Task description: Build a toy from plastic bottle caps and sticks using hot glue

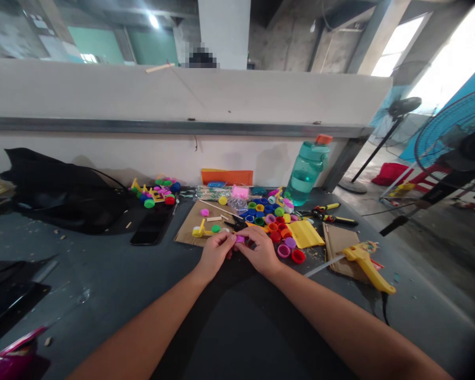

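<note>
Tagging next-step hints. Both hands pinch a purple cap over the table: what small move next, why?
Likely free the right hand and reach for the yellow glue gun, the left hand holding the purple cap alone. Both hands pinch that one cap now, and the gun lies on the right-hand side, on cardboard, untouched.

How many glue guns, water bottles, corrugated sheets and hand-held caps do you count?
Yellow plastic glue gun: 1
Teal plastic water bottle: 1
Yellow corrugated sheet: 1
Small purple plastic cap pinched by left hand and right hand: 1
Total: 4
</note>
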`<state>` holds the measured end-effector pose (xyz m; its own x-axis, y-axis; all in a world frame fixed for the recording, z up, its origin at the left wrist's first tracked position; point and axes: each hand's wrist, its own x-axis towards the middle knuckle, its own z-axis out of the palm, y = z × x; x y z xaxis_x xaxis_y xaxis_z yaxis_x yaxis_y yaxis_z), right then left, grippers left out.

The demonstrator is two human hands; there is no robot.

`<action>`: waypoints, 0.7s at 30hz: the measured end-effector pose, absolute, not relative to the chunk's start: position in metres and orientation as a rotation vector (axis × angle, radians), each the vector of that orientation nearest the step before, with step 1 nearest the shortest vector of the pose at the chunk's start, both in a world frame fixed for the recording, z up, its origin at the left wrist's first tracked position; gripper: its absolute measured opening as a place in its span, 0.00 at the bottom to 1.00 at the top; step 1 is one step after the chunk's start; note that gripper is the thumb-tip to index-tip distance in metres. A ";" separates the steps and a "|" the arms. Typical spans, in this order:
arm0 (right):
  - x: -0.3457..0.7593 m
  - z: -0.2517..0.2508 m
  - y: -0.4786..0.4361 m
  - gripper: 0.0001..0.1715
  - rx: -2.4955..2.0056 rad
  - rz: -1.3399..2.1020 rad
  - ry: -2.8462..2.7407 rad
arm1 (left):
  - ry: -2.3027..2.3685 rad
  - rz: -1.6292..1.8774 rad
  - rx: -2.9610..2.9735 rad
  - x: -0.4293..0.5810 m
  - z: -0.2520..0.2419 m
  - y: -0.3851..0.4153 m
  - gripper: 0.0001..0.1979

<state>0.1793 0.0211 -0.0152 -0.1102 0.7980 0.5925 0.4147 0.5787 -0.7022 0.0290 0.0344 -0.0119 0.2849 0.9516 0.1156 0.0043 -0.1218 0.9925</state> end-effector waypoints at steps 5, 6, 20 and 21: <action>0.180 -0.013 0.020 0.08 -1.001 0.420 -1.729 | 0.925 1.076 1.400 0.029 -0.011 0.034 0.16; 0.180 -0.012 0.020 0.08 -1.000 0.421 -1.727 | 0.926 1.072 1.405 0.029 -0.011 0.034 0.16; 0.180 -0.013 0.019 0.11 -0.998 0.436 -1.723 | 0.935 1.080 1.421 0.028 -0.012 0.034 0.17; 0.180 -0.013 0.019 0.12 -1.009 0.437 -1.716 | 0.945 1.083 1.427 0.028 -0.012 0.034 0.17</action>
<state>0.1802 0.0194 -0.0130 -0.0953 0.7960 0.5978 0.4130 0.5780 -0.7038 0.0279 0.0343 -0.0118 0.2755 0.9534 0.1229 -0.0072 -0.1258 0.9920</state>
